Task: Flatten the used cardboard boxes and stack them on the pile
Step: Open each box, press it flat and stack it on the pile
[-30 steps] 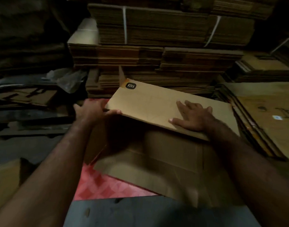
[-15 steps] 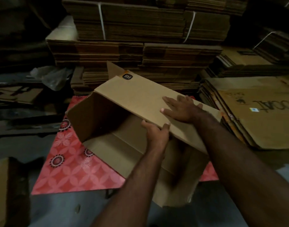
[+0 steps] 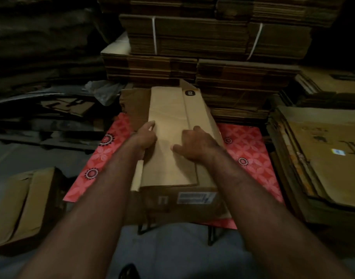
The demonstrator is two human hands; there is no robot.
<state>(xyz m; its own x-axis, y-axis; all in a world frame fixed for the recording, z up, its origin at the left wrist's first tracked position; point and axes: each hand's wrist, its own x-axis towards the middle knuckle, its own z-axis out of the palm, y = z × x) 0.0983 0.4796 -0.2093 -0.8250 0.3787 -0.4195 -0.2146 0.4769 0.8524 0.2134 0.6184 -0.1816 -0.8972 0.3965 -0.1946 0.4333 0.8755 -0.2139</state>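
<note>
Strapped cardboard stacks (image 3: 194, 47) rise at twelve o'clock behind the red patterned table (image 3: 251, 150), where the collapsed box (image 3: 172, 137) lies centrally, left hand (image 3: 145, 136) gripping its nine-o'clock edge, right hand (image 3: 194, 146) pressing it, fingers half-curled.

You look down in dim light at a grey floor (image 3: 172, 254), with a red patterned mat (image 3: 247, 146) at twelve o'clock (on thin dark legs, it seems) and a crumpled clear plastic sheet (image 3: 104, 91) at eleven o'clock.
</note>
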